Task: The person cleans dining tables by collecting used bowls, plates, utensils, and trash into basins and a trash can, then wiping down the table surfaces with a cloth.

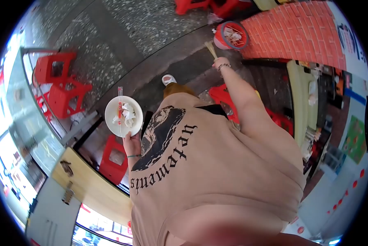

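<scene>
My left hand (pixel 132 144) grips the near rim of a round white plate (pixel 110 125). On the plate lie crumpled white tissues (pixel 128 115) and a narrow clear wrapper with red print (pixel 120 107), one end sticking out past the far rim. My right hand (pixel 221 62) is stretched forward, closed around a bundle of thin bamboo sticks (pixel 211 50). Just beyond those sticks stands a red bin with a grey rim (pixel 221 40), holding used tissues and thin sticks. A gap of floor shows between the bundle and the bin.
Red plastic stools (pixel 67 96) stand at the left, and another red stool (pixel 113 160) is partly under a light wooden table (pixel 89 180). More red stools (pixel 223 98) sit beneath the pale table (pixel 300 98) at my right. A brick-patterned surface (pixel 294 35) adjoins the bin.
</scene>
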Demonstrator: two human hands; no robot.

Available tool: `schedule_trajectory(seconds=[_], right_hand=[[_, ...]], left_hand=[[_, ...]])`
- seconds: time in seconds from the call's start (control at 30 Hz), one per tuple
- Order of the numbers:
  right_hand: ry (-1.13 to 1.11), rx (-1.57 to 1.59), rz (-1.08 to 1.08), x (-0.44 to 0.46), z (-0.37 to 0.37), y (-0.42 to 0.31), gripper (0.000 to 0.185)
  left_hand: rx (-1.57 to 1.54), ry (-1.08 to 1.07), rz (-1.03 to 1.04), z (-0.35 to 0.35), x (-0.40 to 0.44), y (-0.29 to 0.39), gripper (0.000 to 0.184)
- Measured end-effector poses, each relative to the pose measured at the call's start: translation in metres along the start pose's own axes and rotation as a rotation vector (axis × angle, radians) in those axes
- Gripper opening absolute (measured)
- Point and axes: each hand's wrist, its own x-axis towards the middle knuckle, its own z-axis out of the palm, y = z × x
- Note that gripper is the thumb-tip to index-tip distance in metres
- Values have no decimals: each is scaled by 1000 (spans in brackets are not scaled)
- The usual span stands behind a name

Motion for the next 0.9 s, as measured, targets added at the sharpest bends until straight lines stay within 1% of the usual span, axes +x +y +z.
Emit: schedule_trajectory(seconds=[0.03, 0.1, 0.17, 0.23, 0.27, 0.3, 0.33, 0.37, 0.4, 0.43, 0.47, 0.5, 0.53, 0.57, 0.6, 0.63, 0.7, 0.77, 0.83, 0.87, 0.9], right_hand=[[85, -252, -28, 26, -32, 23, 36], [224, 116, 340, 100, -67, 79, 45], [282, -101, 236, 79, -128, 68, 60], [268, -93, 228, 46, -164, 36, 58], [263, -74, 218, 37, -165, 18, 56], [236, -119, 100, 50, -152, 13, 55], [209, -166, -34, 76, -124, 20, 53], [145, -752, -339, 155, -71, 48, 47], [-171, -521, -138, 57, -110, -52, 44], [88, -118, -376, 115, -40, -32, 44], [-6, -539, -535, 107, -18, -73, 36], [-68, -975, -683, 88, 1, -100, 30], [-199, -1032, -713, 68, 17, -145, 27], [-242, -233, -206, 63, 49, -175, 27], [-222, -268, -399, 42, 66, -217, 28], [-261, -306, -480, 45, 75, -242, 28], [-275, -342, -811, 11, 86, -327, 29], [-306, -270, -957, 24, 107, -388, 30], [-279, -328, -1104, 30, 123, -446, 33], [-255, -338, -1216, 22, 127, -480, 35], [-222, -354, -1313, 16, 138, -506, 37]], left_hand=[[19, -28, -16, 19, 2, 1, 49], [38, -56, -34, 52, 7, 7, 49], [-29, -62, -43, 67, 9, 13, 48], [-38, -42, -33, 71, 13, 14, 47], [-34, -28, -10, 70, 8, 20, 46], [-34, -6, 21, 71, 5, 26, 46], [-66, -22, 39, 66, 1, 29, 44], [-81, -39, 84, 75, -3, 33, 44], [-118, -25, 109, 75, -7, 36, 47], [-209, -55, 139, 71, -9, 41, 48], [-236, -12, 110, 65, -14, 50, 48], [-261, 33, 144, 55, -14, 51, 47], [-331, 75, 157, 37, -11, 50, 46], [-355, 150, 161, 24, -14, 56, 43], [-407, 200, 184, 11, -17, 63, 42], [-428, 250, 220, 28, -22, 43, 41], [-537, 312, 265, 23, -24, 46, 42], [-621, 346, 297, 30, -12, 27, 42], [-738, 399, 305, 31, 6, 11, 43], [-750, 454, 340, 44, 1, 14, 42], [-774, 476, 352, 47, 9, 2, 42]])
